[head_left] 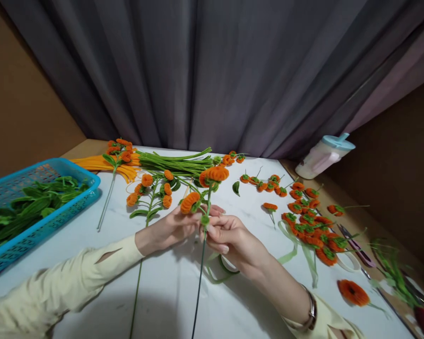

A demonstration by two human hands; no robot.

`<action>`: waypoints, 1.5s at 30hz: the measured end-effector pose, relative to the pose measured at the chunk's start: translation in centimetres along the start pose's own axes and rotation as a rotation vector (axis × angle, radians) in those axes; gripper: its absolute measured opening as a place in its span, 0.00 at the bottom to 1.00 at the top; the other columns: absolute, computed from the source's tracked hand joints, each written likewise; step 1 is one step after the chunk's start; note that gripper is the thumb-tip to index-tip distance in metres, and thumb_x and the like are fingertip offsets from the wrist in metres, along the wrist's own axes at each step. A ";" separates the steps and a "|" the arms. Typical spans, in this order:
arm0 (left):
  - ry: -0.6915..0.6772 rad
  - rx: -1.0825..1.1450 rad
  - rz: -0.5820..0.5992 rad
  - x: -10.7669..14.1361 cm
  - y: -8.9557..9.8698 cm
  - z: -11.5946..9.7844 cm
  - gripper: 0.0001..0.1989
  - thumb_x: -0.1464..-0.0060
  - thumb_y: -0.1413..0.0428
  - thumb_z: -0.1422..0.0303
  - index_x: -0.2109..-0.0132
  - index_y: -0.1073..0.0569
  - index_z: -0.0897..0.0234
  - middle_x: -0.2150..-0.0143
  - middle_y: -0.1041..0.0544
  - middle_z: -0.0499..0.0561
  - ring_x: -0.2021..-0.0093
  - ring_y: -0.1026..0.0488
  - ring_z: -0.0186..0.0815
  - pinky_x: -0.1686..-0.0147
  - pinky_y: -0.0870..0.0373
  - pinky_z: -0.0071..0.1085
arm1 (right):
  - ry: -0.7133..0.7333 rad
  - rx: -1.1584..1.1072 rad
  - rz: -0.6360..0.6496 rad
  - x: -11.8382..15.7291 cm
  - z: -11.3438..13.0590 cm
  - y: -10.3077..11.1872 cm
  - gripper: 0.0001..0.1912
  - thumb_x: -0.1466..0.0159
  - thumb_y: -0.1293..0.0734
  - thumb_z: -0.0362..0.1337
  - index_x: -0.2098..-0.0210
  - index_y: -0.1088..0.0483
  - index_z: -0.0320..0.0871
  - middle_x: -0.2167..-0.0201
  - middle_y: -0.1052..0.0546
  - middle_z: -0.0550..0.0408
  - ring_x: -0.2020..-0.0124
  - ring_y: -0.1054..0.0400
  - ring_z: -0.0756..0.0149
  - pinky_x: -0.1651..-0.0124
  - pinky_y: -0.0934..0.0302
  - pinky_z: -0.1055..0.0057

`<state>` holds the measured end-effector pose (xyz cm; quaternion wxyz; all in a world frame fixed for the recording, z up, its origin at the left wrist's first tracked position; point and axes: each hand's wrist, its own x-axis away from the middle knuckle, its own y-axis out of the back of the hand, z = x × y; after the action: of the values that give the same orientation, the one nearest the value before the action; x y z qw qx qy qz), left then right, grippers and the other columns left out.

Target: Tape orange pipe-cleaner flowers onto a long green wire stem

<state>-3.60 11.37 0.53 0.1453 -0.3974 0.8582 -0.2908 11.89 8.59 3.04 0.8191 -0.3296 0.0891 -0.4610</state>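
A long green stem (200,278) stands upright in front of me, with fuzzy orange pumpkin-like blooms (217,173) at its top. My left hand (173,228) is closed around the upper stem from the left, just under a lower orange bloom (190,203). From the right, my right hand (233,238) pinches the same stem, thumb and fingers together beside a small green fuzzy piece (205,220). A pale green ribbon (215,278) hangs behind and below my right hand. Another stem with orange blooms (147,180) lies behind my left hand.
A blue basket (61,214) of green leaves stands left. Green stems (176,163) and orange strips (92,163) lie at the back, beside a finished-looking orange spray (116,153). Many orange pieces (307,221), scissors (356,247) and a lidded cup (323,155) are at the right.
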 end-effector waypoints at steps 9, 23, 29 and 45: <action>0.019 -0.102 0.007 -0.2 -0.8 -1.6 0.11 0.59 0.34 0.63 0.71 0.24 0.67 0.74 0.27 0.47 0.74 0.33 0.28 0.72 0.36 0.23 | -0.078 -0.139 0.094 -0.5 -0.4 0.7 0.12 0.53 0.24 0.34 0.76 0.31 0.38 0.83 0.31 0.59 0.87 0.53 0.83 0.82 0.64 0.77; 0.026 -0.453 -0.131 1.0 -1.2 -2.2 0.09 0.52 0.39 0.66 0.69 0.27 0.69 0.74 0.30 0.47 0.73 0.36 0.29 0.71 0.40 0.26 | -0.078 0.475 -0.132 0.9 1.8 0.6 0.14 0.49 0.27 0.39 0.66 0.26 0.38 0.67 0.24 0.51 0.72 0.33 0.71 0.67 0.39 0.72; 0.060 -0.442 -0.222 1.3 -1.4 -2.5 0.07 0.53 0.39 0.67 0.70 0.26 0.68 0.73 0.30 0.46 0.71 0.37 0.29 0.68 0.41 0.26 | 0.456 1.309 -0.294 2.6 3.3 -0.7 0.07 0.44 0.30 0.34 0.64 0.27 0.43 0.64 0.22 0.51 0.64 0.29 0.62 0.60 0.35 0.66; 0.101 -0.611 -0.300 1.0 -2.1 -3.7 0.11 0.59 0.36 0.66 0.77 0.28 0.68 0.78 0.33 0.43 0.75 0.40 0.28 0.71 0.42 0.25 | 0.854 1.649 -0.058 2.9 2.0 0.3 0.16 0.37 0.45 0.22 0.55 0.32 0.39 0.62 0.25 0.45 0.61 0.31 0.62 0.60 0.32 0.67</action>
<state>-4.73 10.98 4.67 -0.0674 -0.5293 0.8438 -0.0577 14.61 7.24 4.85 0.6804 0.5525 0.0188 -0.4811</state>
